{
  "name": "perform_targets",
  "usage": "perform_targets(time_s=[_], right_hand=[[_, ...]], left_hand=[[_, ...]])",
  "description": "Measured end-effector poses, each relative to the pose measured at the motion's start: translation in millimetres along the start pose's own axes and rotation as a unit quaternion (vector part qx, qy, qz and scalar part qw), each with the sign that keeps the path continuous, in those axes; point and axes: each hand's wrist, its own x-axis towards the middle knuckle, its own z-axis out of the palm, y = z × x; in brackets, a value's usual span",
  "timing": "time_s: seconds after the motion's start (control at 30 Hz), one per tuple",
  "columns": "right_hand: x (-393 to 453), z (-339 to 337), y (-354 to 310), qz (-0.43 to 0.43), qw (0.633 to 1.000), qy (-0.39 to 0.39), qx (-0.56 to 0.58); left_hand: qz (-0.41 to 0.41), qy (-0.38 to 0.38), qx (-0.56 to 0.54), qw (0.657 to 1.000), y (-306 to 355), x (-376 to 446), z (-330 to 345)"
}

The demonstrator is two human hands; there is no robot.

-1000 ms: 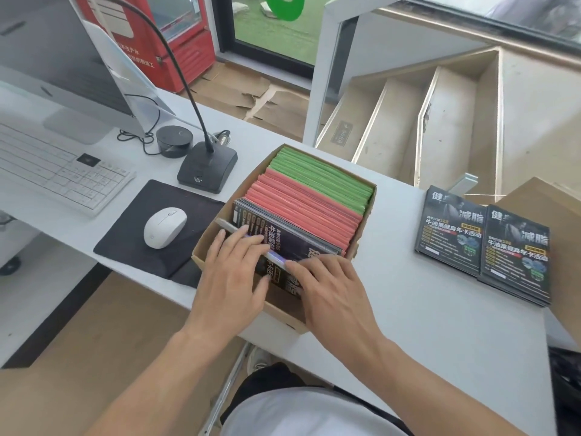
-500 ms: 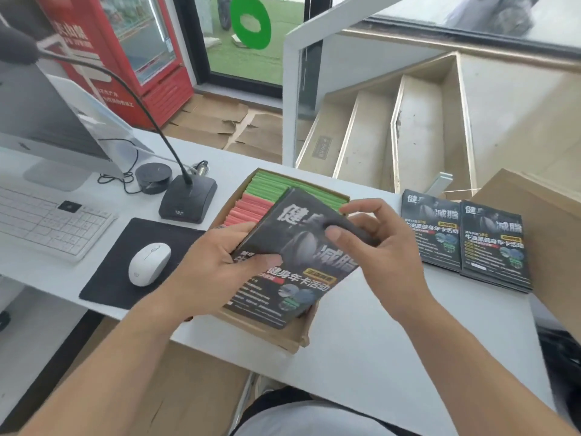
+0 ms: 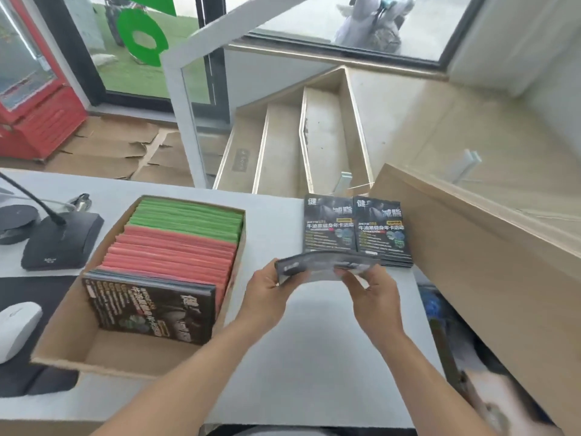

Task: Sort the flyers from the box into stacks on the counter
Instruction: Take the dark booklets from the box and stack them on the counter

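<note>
A cardboard box (image 3: 63,350) stands on the white counter (image 3: 314,357) at the left. It holds green flyers (image 3: 188,220) at the back, red flyers (image 3: 169,256) in the middle and black flyers (image 3: 151,309) at the front. Both hands hold a small bundle of black flyers (image 3: 320,265) above the counter, right of the box. My left hand (image 3: 267,294) grips its left end and my right hand (image 3: 371,292) grips its right end. Just beyond the bundle, two stacks of black flyers (image 3: 355,231) lie side by side on the counter.
A microphone base (image 3: 59,240), a round black puck (image 3: 15,223), a white mouse (image 3: 15,328) and a black mouse pad (image 3: 25,382) sit left of the box. A wooden panel (image 3: 478,262) borders the counter on the right. Stairs (image 3: 298,146) lie beyond.
Both hands lifted a bundle of black flyers out of the box's front and carried it right, to just before the two black stacks. The view turned right.
</note>
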Motion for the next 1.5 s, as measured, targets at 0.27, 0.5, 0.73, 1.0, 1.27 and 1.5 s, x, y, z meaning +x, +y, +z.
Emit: perform_targets(time_s=[0.27,0.5,0.73,1.0,1.27,1.5], right_hand=[[1,-19,45,0.067,0.994,-0.086,-0.007],[4,-14,44,0.018,0.993,-0.107,-0.042],[16,-19,46,0.034,0.990,-0.135,-0.025],[9,-12,61,0.051,0.985,-0.155,-0.046],[52,-11,52,0.137,0.974,-0.170,0.059],[139,-1,20,0.182,0.973,-0.143,0.015]], left_hand=[[-0.035,-0.016,0.016,0.999,-27,-3,24],[-0.025,-0.020,-0.002,0.999,-16,0,36],[-0.023,-0.006,-0.032,0.999,-10,3,34],[-0.034,0.062,-0.016,0.997,-16,-9,45],[-0.081,0.093,-0.015,0.992,-4,29,40],[-0.143,0.094,-0.052,0.984,19,117,45]])
